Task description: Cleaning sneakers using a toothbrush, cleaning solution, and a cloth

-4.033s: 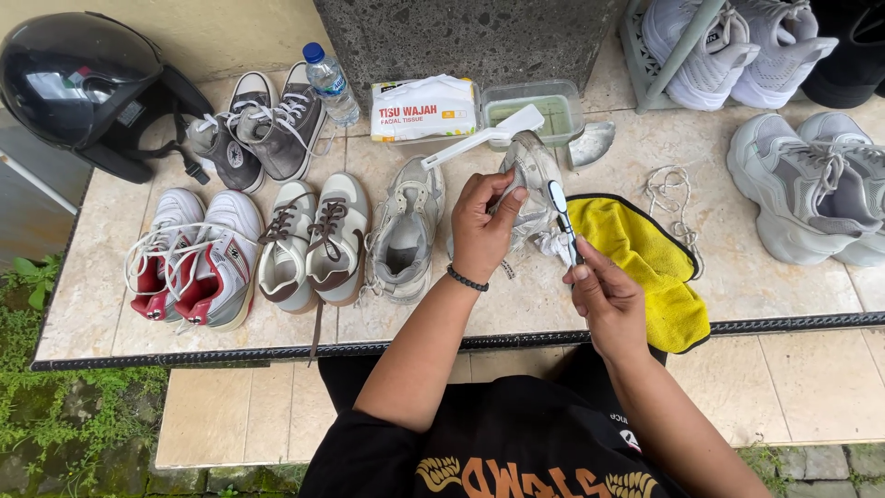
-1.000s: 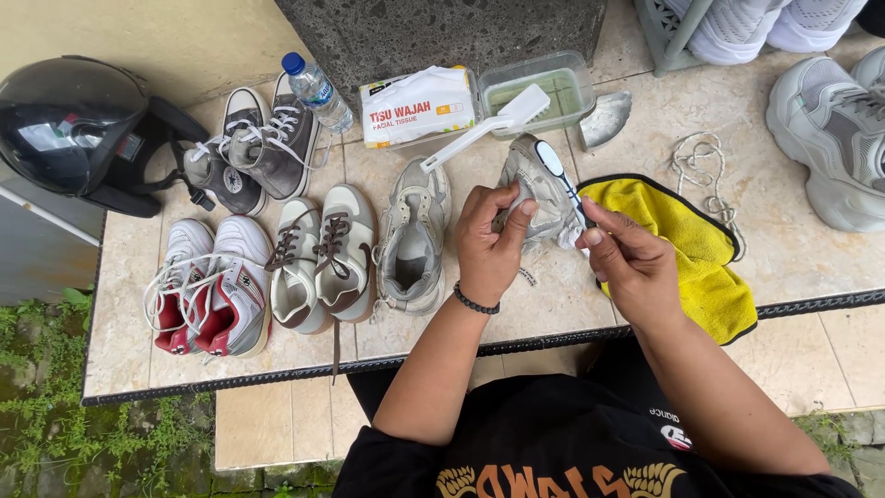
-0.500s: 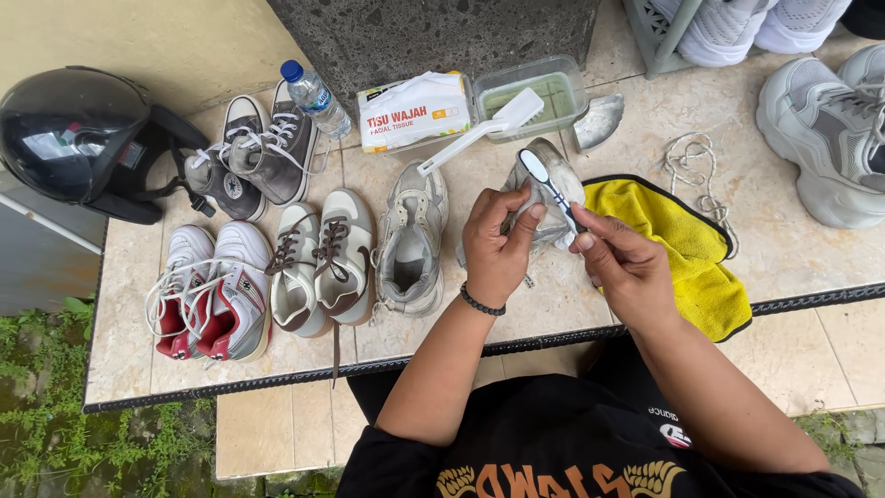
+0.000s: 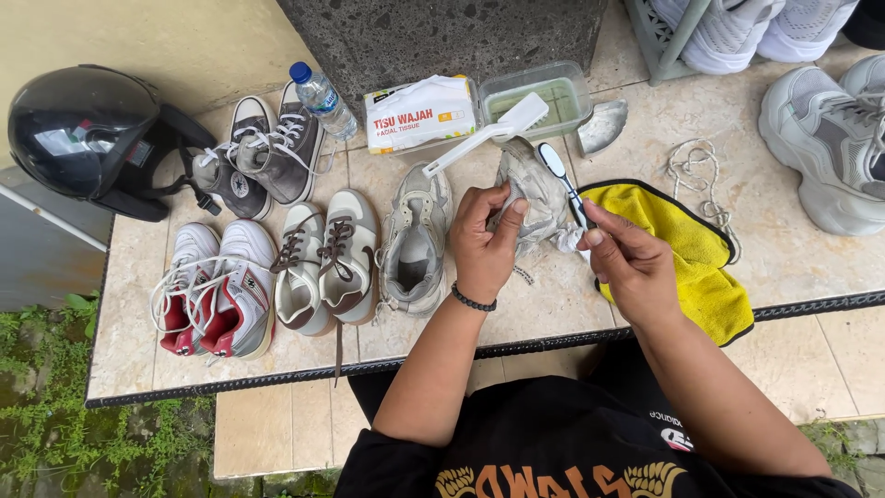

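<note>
Left hand [image 4: 484, 242] grasps a grey sneaker [image 4: 535, 198], holding it up above the tiled worktop [image 4: 553, 295]. Right hand [image 4: 631, 263] pinches a small toothbrush [image 4: 564, 184], its head up near the shoe's top; bristles look touching the shoe or just off it, hard to tell. Progress: scrubbing looks midway on this one shoe. Its grey mate [image 4: 413, 242] lies on the worktop just left, seemingly not scrubbed yet, as do the brown-white pair [image 4: 327, 263], the red-white pair [image 4: 214, 288] and the dark high-tops [image 4: 272, 152]. A green tub of water [image 4: 536, 97] with a white brush [image 4: 489, 134] across it sits behind; yellow cloth [image 4: 687, 254] lies unused at right.
</note>
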